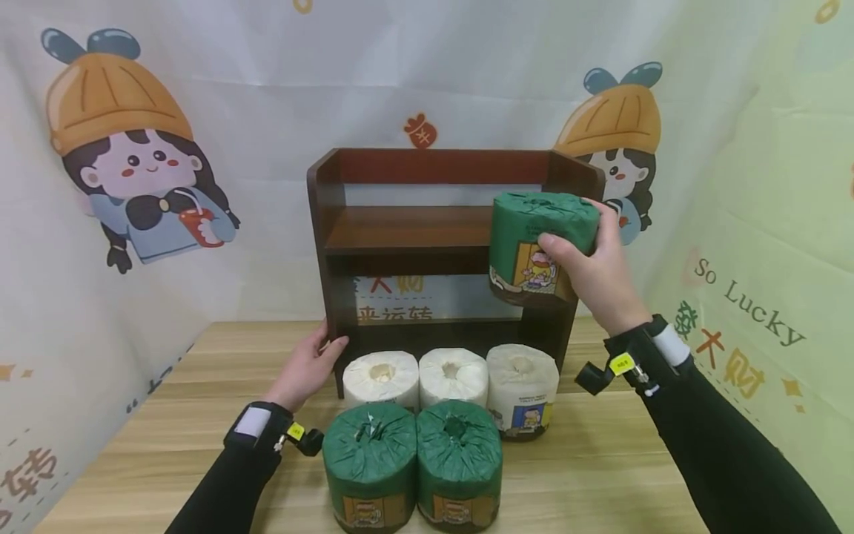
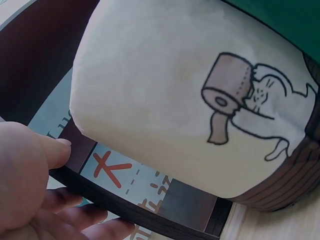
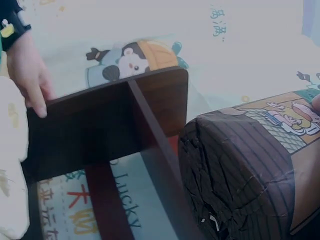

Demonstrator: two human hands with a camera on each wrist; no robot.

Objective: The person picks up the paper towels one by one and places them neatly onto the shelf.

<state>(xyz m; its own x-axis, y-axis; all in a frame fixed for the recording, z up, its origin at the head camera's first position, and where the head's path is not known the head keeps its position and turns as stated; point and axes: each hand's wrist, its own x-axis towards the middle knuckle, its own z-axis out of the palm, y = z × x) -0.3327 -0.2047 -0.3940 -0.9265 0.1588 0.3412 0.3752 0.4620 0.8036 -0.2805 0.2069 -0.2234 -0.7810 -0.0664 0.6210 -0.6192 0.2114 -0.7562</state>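
My right hand (image 1: 600, 271) holds a green-wrapped toilet paper roll (image 1: 517, 222) by its right side, thumb across the front. The roll is in the air before the right part of a dark brown two-tier shelf (image 1: 407, 226); its dark underside shows in the right wrist view. My left hand (image 1: 308, 367) grips the lower front edge of the shelf's left side panel (image 2: 135, 207), thumb on one face and fingers on the other. Nearest to it stands a white toilet paper roll (image 1: 382, 378), one of three in a row before the shelf.
Two more green rolls (image 1: 370, 452) (image 1: 460, 452) stand side by side in front of the white row. All stand on a light wooden tabletop (image 1: 600, 460). A printed cloth (image 1: 267, 96) hangs behind and at both sides.
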